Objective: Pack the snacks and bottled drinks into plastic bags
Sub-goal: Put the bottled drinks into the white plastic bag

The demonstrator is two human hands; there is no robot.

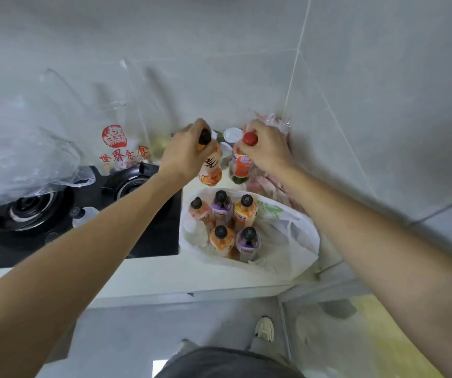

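Observation:
My left hand [185, 151] grips an orange drink bottle [211, 166] with a black cap by its neck, held above the counter. My right hand [267, 148] grips a red-capped bottle [241, 165] with a red and green label the same way, just to its right. Below both, a white plastic bag [295, 238] stands open on the counter with several black-capped bottles upright inside, orange [220, 240], purple [248, 240] and pink [200, 211]. White-capped containers [232, 135] stand behind the held bottles by the wall.
A black gas stove [83, 214] with two burners fills the left of the counter. Clear plastic bags [25, 156], one with red print [118, 148], lie over its back. A pink bag [273, 184] leans in the wall corner. A small clear bottle [83, 214] rests on the stove.

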